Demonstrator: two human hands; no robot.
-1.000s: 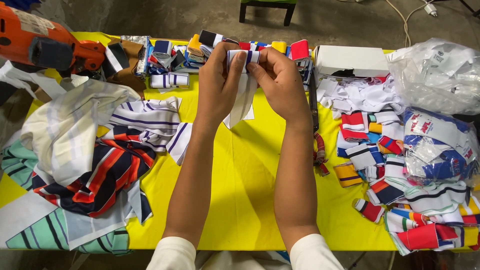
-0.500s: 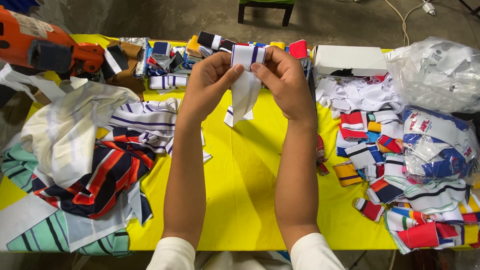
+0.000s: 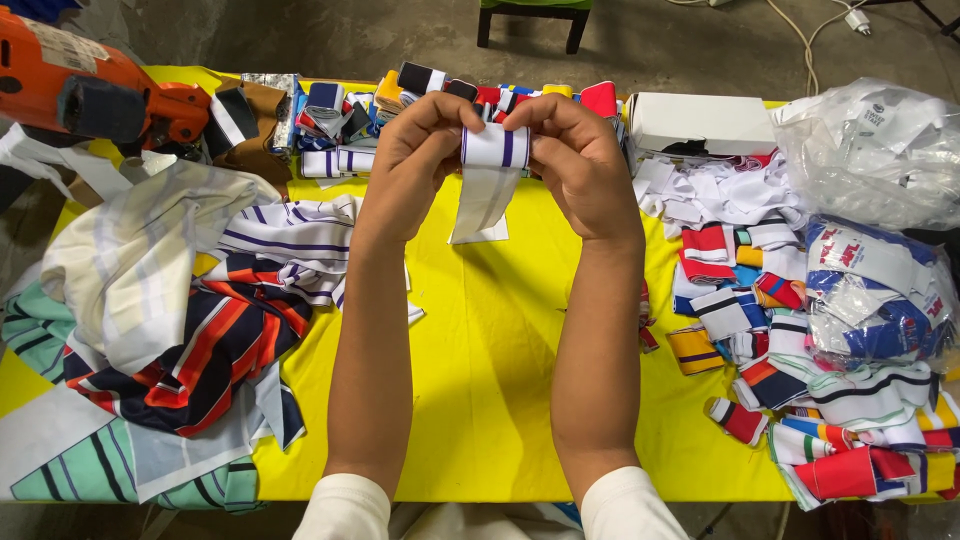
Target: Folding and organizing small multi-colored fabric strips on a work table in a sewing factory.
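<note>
Both my hands are up over the yellow table, pinching one white knit strip with dark stripes between them. Left hand clamps its left end, right hand the right end, thumbs in front, so the top is stretched flat and the tail hangs free, just above the cloth. Probably held taut to keep the fold square. Striped fabric pile sits left, rolled trims right, white box behind, orange tool far left.
</note>
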